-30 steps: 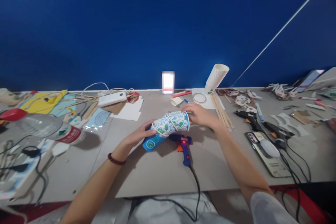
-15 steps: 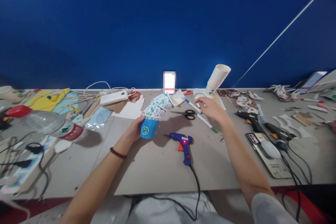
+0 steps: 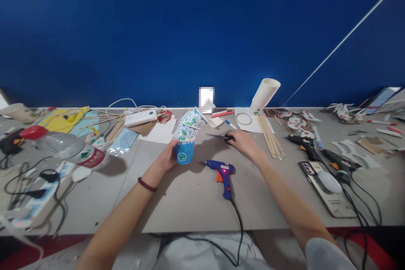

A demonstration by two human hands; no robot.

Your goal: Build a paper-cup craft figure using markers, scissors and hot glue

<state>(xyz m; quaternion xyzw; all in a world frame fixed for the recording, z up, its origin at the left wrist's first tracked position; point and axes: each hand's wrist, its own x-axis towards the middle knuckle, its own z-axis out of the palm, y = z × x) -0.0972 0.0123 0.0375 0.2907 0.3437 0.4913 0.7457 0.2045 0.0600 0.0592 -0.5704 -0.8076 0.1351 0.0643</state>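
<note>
My left hand [image 3: 167, 157] is wrapped round a curved stack of paper cups [image 3: 185, 152], blue at the bottom and painted with blue and green scale patterns above. It holds the stack a little above the table, leaning right at the top. My right hand [image 3: 243, 142] is closed over the black handles of a pair of scissors [image 3: 227, 138], whose blades point left toward the cups. A blue hot glue gun [image 3: 225, 173] with an orange trigger and a lit red light lies between my arms. Behind my right hand is a blue-tipped marker [image 3: 230, 123].
Leaning white stacked cups [image 3: 265, 95] stand at the back, beside wooden sticks [image 3: 270, 137] and a ring of tape [image 3: 244, 119]. At right lie black glue guns [image 3: 303, 145] and a phone [image 3: 329, 196]. A bottle [image 3: 72, 149] and power strip [image 3: 44, 198] sit left.
My right hand has moved left and toward me, from above the markers onto the scissors' handles. My left hand has turned the cup stack more upright.
</note>
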